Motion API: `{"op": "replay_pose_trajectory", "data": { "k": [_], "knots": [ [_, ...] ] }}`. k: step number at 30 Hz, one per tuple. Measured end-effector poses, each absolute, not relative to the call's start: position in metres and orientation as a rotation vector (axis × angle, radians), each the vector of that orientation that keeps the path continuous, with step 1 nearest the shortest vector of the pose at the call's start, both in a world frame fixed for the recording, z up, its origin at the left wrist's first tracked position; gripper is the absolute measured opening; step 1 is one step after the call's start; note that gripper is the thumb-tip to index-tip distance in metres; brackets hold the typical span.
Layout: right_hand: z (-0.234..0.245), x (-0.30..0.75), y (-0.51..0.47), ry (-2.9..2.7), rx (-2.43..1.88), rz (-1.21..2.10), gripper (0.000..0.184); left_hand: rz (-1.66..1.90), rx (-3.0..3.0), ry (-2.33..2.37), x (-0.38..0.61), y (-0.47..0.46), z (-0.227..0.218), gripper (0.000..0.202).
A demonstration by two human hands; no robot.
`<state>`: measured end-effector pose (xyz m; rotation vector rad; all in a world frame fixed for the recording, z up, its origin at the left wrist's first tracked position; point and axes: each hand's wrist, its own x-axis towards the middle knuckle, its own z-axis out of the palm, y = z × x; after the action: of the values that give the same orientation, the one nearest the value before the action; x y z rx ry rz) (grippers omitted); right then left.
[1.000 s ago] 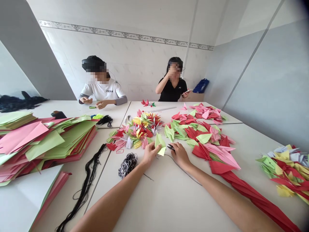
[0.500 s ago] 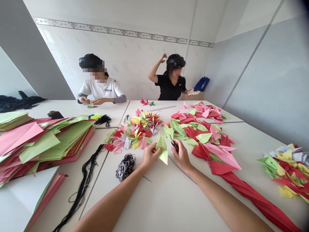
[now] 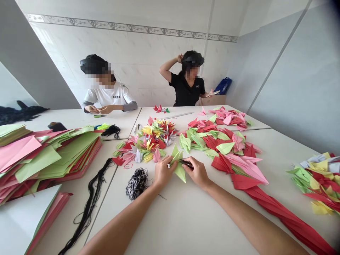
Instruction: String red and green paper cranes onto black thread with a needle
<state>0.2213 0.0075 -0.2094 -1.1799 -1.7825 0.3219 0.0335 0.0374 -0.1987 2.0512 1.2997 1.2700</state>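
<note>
We find the green folded paper (image 3: pixel 180 173) over the middle of the table (image 3: pixel 175 219), pinched between the thumb and fingers of our left hand (image 3: pixel 163 171). It should be light, rather stiff along its folds, yet easy to crease or tear; we judge the folded middle the safest place to hold. Our right hand (image 3: pixel 198 172), at its three o'clock, is closed around a dark tool (image 3: pixel 186 163); whether the tip bites the paper, we cannot tell. At eight o'clock lies a yarn ball (image 3: pixel 136 184), at eleven a mixed paper pile (image 3: pixel 156 136).
</note>
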Motion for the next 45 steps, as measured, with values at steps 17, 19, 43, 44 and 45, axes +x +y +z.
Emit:
{"op": "replay_pose_trajectory", "data": {
  "k": [17, 19, 43, 44, 45],
  "knots": [
    [-0.2068, 0.2182, 0.0053, -1.764, -1.211, 0.379, 0.018, 1.223, 2.129, 1.302, 0.0351, 0.0334, -0.1942, 0.034],
    [-0.2071, 0.2183, 0.0054, -1.755, -1.207, 0.383, 0.018, 1.216, 2.137, 1.305, 0.0351, 0.0332, -0.1943, 0.034],
    [-0.2061, 0.2174, 0.0077, -1.658, -1.13, 0.474, 0.013, 1.199, 2.16, 1.298, 0.0343, 0.0359, -0.1978, 0.032],
    [-0.2062, 0.2176, 0.0076, -1.644, -1.127, 0.476, 0.014, 1.197, 2.161, 1.297, 0.0344, 0.0362, -0.1984, 0.032],
    [-0.2063, 0.218, 0.0073, -1.622, -1.127, 0.476, 0.015, 1.194, 2.164, 1.297, 0.0346, 0.0364, -0.199, 0.032]
  ]
}}
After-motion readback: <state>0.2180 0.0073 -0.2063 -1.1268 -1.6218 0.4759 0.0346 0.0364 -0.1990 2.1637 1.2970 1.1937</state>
